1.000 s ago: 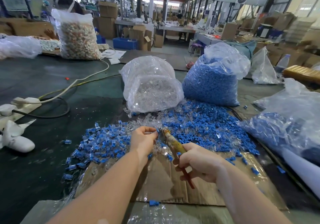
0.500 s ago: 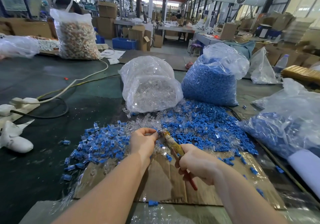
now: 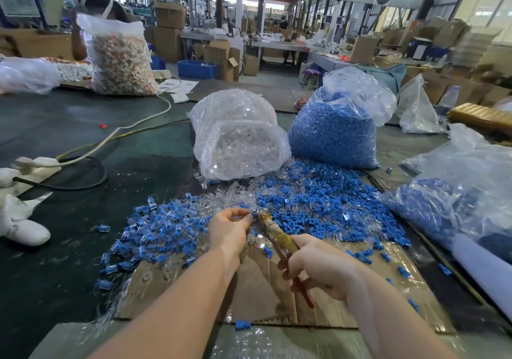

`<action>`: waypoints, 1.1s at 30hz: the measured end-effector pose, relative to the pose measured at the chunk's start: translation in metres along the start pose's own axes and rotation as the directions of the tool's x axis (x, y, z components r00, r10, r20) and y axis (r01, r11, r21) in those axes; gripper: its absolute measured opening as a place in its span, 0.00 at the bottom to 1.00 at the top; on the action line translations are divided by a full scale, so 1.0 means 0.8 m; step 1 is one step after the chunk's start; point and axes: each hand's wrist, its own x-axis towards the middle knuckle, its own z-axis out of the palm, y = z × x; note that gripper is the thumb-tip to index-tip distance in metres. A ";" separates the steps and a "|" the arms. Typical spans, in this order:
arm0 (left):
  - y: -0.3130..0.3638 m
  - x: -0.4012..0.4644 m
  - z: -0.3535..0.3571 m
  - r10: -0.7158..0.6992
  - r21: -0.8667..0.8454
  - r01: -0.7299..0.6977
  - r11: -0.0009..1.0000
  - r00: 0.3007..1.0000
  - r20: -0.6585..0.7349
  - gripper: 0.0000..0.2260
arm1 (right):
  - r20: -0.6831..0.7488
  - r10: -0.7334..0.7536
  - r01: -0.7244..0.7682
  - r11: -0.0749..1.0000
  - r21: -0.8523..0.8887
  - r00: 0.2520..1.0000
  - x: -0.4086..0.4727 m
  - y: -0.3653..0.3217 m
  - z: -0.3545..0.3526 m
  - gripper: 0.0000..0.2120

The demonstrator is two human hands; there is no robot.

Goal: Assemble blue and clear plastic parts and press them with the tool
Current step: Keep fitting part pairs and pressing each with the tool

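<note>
Blue and clear parts (image 3: 313,200) lie heaped across the middle of the table (image 3: 83,142), spilling onto the cardboard (image 3: 257,292) at its near edge, so both kinds sit within reach.

Head view: my left hand (image 3: 228,229) pinches one small part (image 3: 250,215), fingers curled round it, and holds it up to the tool's tip. My right hand (image 3: 318,264) grips the tool (image 3: 277,236) by its handles, fingers wrapped round them, its nose pointing at the part. My guess is a press is about to happen; whether the nose is already touching the part I cannot tell.

Farther back, toward the far edge, stand a clear bag (image 3: 238,137) and a blue bag (image 3: 336,128), the supply. No readable labels or writing anywhere.
</note>
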 end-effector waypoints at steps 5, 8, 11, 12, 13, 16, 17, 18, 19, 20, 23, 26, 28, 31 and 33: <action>-0.001 0.007 -0.014 0.107 0.141 -0.096 0.985 0.992 -0.070 0.04 | -0.126 -0.062 0.057 0.997 -0.042 0.990 0.003 0.002 -0.002 0.15; -0.001 0.017 -0.036 0.281 0.443 -0.196 0.875 0.951 -0.133 0.04 | -0.361 -0.157 0.079 0.972 -0.222 0.919 0.018 0.015 -0.010 0.10; -0.005 0.031 -0.063 0.450 0.716 -0.209 0.666 0.878 -0.162 0.07 | -0.574 -0.211 -0.134 0.856 -0.500 0.791 0.031 0.034 -0.023 0.16; -0.007 0.035 -0.071 0.489 0.782 -0.191 0.594 0.857 -0.162 0.08 | -0.615 -0.213 -0.206 0.817 -0.538 0.760 0.032 0.041 -0.028 0.22; -0.009 0.040 -0.079 0.510 0.831 -0.163 0.531 0.845 -0.160 0.09 | -0.646 -0.222 -0.261 0.784 -0.564 0.730 0.033 0.048 -0.032 0.26; -0.015 0.049 -0.095 0.507 0.903 -0.086 0.420 0.848 -0.154 0.10 | -0.675 -0.265 -0.361 0.682 -0.636 0.688 0.040 0.070 -0.043 0.32; -0.017 0.051 -0.097 0.497 0.909 -0.070 0.410 0.853 -0.158 0.11 | -0.675 -0.274 -0.383 0.652 -0.654 0.685 0.042 0.076 -0.045 0.33; -0.018 0.052 -0.098 0.491 0.909 -0.061 0.411 0.856 -0.165 0.11 | -0.676 -0.284 -0.405 0.623 -0.669 0.680 0.045 0.082 -0.046 0.33; -0.019 0.051 -0.097 0.486 0.906 -0.057 0.420 0.857 -0.171 0.11 | -0.679 -0.300 -0.424 0.597 -0.681 0.670 0.046 0.086 -0.047 0.34; -0.019 0.051 -0.095 0.485 0.902 -0.058 0.429 0.857 -0.176 0.11 | -0.679 -0.326 -0.434 0.573 -0.695 0.658 0.046 0.090 -0.048 0.34; -0.021 0.042 -0.083 0.514 0.877 -0.134 0.461 0.846 -0.140 0.11 | -0.671 -0.373 -0.452 0.523 -0.723 0.641 0.046 0.095 -0.048 0.35; -0.026 0.022 -0.059 0.575 0.749 -0.423 0.510 0.815 0.069 0.11 | -0.670 -0.359 -0.457 0.519 -0.722 0.649 0.050 0.097 -0.049 0.35; -0.033 0.007 -0.040 0.556 0.648 -0.559 0.518 0.795 0.242 0.10 | -0.673 -0.343 -0.462 0.523 -0.716 0.656 0.051 0.095 -0.049 0.35; -0.046 -0.005 -0.017 0.512 0.589 -0.625 0.512 0.773 0.375 0.12 | -0.687 -0.298 -0.475 0.543 -0.693 0.662 0.049 0.090 -0.046 0.33; -0.056 -0.007 -0.007 0.491 0.600 -0.628 0.496 0.773 0.403 0.15 | -0.686 -0.327 -0.468 0.539 -0.700 0.650 0.048 0.084 -0.039 0.31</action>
